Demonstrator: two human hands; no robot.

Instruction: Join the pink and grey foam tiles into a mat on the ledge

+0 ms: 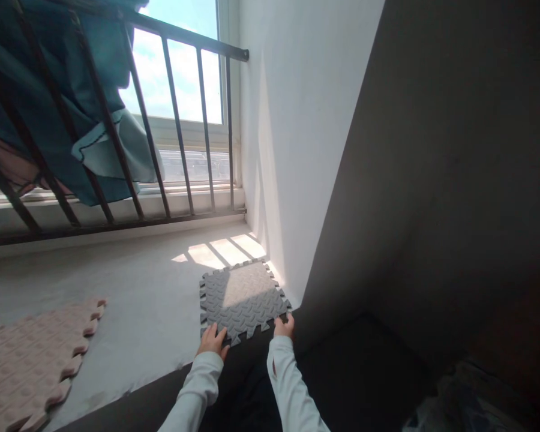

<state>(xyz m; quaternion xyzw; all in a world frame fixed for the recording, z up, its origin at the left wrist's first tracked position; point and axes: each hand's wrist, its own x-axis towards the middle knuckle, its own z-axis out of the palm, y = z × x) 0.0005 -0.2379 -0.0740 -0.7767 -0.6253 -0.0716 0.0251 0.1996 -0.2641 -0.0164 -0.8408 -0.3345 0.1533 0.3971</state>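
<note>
A grey foam mat tile (pixel 247 300) with jigsaw edges and a raised tread pattern lies on the window ledge, in the corner against the white wall. My left hand (pixel 213 342) rests on its near left corner, fingers spread over the top. At the near right corner, my right hand (pixel 284 326) has its fingers curled around the tile's edge. The near edge of the tile reaches the front of the ledge. Sunlight falls across its far part.
A pink foam mat (pixel 31 360) lies on the ledge (pixel 139 300) at the left. Behind stands a dark metal railing (pixel 180 126) before the window, with blue-green cloth (pixel 90 72) hanging there. The white wall (pixel 297 132) bounds the right; a dark area lies below the ledge.
</note>
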